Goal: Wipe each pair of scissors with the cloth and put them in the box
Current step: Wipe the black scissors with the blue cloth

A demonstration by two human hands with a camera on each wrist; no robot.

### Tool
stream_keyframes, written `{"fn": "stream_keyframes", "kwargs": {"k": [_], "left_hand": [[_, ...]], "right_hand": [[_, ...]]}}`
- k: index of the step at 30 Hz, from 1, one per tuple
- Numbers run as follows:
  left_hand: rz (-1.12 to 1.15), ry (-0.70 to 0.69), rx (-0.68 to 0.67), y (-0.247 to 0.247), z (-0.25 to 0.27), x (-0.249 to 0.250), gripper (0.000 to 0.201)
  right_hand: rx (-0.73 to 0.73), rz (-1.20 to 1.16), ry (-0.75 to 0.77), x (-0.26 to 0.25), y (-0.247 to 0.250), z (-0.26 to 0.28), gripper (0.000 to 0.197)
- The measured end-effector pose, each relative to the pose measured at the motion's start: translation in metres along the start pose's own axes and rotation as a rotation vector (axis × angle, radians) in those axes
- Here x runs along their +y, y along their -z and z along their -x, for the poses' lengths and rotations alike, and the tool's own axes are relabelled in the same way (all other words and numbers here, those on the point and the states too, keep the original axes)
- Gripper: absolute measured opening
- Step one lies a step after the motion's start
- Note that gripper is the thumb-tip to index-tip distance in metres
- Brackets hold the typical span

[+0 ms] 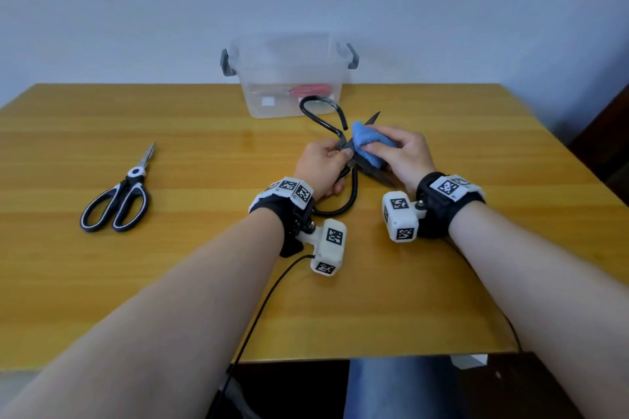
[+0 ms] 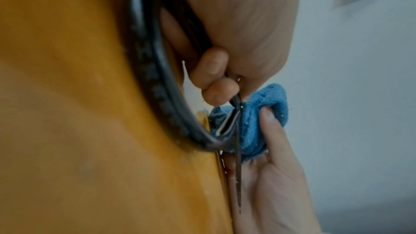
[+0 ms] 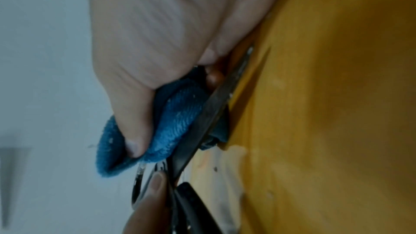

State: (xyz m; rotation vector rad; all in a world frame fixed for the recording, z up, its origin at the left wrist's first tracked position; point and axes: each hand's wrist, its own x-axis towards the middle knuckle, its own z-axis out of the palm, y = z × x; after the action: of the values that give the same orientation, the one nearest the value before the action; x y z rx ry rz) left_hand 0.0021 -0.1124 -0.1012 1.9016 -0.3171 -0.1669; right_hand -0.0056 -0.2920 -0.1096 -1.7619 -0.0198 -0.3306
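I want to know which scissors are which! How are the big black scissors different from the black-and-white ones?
The black scissors are held in the left hand; the black-and-white scissors lie alone on the table. The black scissors are spread open, the black-and-white shut. The black ones have thin wire loops, the others thick handles. The cloth touches only the black scissors. Neither is in the box.

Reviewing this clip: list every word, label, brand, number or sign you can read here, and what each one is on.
No readable text anywhere.
Wrist bands and camera housings: black-and-white square marker patterns, no letters or digits.
Clear box: two small white stickers on its front wall, too blurred to read.
Black-and-white scissors: no legible brand.
Black scissors, cloth: no print visible.
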Motion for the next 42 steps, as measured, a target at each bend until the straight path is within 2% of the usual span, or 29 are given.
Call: {"fn": "stream_keyframes", "kwargs": {"k": [8, 13, 20, 24, 27, 32, 35, 39, 42], "left_hand": [[-0.006, -0.007, 0.048, 0.008, 0.022, -0.005, 0.022], [0.033, 0.001, 0.067, 0.007, 0.023, -0.005, 0.028], [0.036, 0.003, 0.059, 0.006, 0.019, -0.009, 0.022], [0.032, 0.054, 0.035, 0.01, 0.015, -0.006, 0.022], [0.012, 0.089, 0.049, 0.018, 0.013, -0.005, 0.02], [0.016, 0.07, 0.046, 0.032, 0.012, -0.013, 0.017], [0.01, 0.055, 0.044, 0.031, 0.012, -0.015, 0.018], [0.002, 0.062, 0.052, 0.029, 0.01, -0.015, 0.025], [0.006, 0.082, 0.055, 0.029, 0.01, -0.014, 0.025]], "right_hand": [[-0.07, 0.056, 0.03, -0.004, -0.005, 0.018, 0.032], [-0.103, 0.073, -0.015, -0.01, -0.007, 0.018, 0.031], [-0.098, 0.043, -0.097, -0.012, -0.003, 0.017, 0.037], [-0.059, 0.203, -0.043, -0.03, 0.002, 0.004, 0.025], [-0.133, 0.329, 0.02, -0.043, -0.006, -0.006, 0.023], [-0.252, 0.46, -0.01, -0.04, -0.034, -0.01, 0.017], [-0.235, 0.493, -0.075, -0.038, -0.041, -0.017, 0.026], [-0.194, 0.543, -0.11, -0.036, -0.046, -0.024, 0.022], [-0.1, 0.555, -0.112, -0.032, -0.044, -0.031, 0.023]]}}
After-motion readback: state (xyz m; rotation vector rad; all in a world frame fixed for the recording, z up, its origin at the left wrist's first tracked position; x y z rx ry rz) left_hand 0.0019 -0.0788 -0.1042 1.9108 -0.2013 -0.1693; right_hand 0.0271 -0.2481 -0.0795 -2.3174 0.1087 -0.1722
